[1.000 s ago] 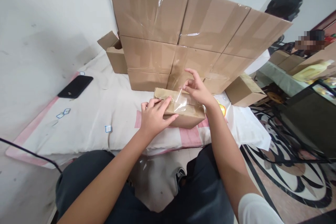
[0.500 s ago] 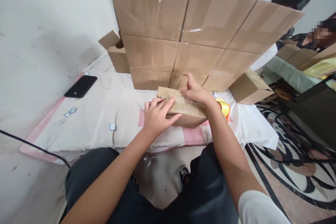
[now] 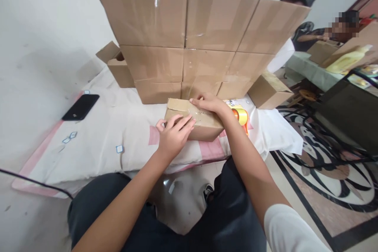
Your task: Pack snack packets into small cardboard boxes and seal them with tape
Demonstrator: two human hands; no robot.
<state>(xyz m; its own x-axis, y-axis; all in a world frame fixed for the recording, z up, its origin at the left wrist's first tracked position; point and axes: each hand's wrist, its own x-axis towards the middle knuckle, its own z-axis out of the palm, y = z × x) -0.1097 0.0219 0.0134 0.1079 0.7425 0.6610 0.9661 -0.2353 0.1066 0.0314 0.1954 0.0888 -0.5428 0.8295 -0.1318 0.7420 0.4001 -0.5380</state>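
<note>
A small brown cardboard box [image 3: 180, 108] lies on a white and pink padded mat [image 3: 97, 145] in front of me. My left hand [image 3: 174, 136] rests flat on the box's near left corner, fingers spread over the top. Pressed flat along the far edge of the lid, my right hand [image 3: 208, 104] covers a strip of clear tape on the seam. A yellow and orange tape dispenser [image 3: 240, 115] sits on the mat just right of the box, partly behind my right wrist.
A wall of stacked, taped cardboard boxes [image 3: 189, 35] stands right behind the small box. An open box [image 3: 118, 65] is at the left, a loose box [image 3: 268, 90] at the right. A black phone [image 3: 80, 107] lies on the mat. A person sits at far right.
My right hand came down from holding a lifted strip of clear tape and now presses it flat on the lid. My left hand stayed on the box. The view shifted slightly.
</note>
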